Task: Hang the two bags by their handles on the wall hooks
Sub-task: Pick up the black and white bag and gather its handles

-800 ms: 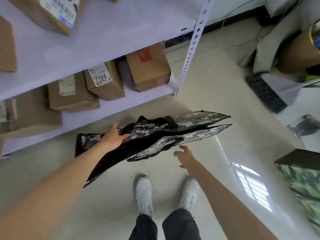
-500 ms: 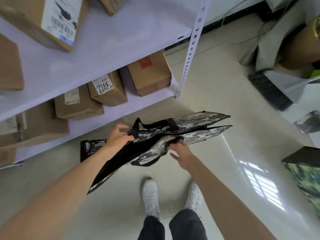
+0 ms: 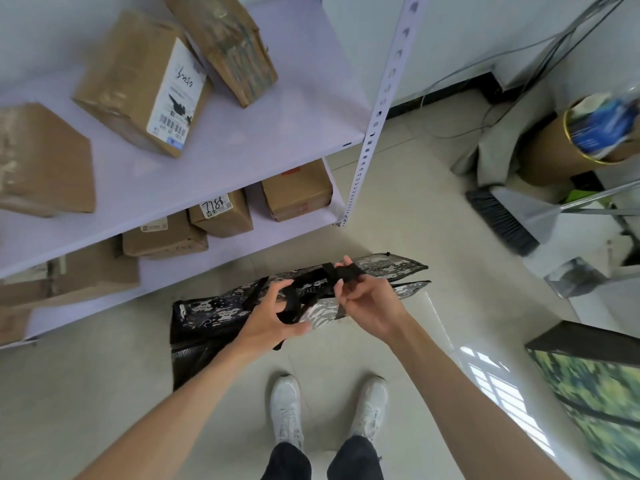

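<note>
One camouflage bag (image 3: 214, 317) is held above the floor; its black handles (image 3: 289, 301) are pinched by left hand (image 3: 268, 322) and right hand (image 3: 372, 306) fingers. No hooks are visible; nothing is hung yet.

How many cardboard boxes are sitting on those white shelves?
8 in view. Upper shelf: three boxes. Lower shelf: five. More may hide behind them or out of frame.

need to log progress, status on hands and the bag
Left hand and right hand both shut on black handles of grey camo bag. Bag off the floor, not hung. No hooks in view.
</note>
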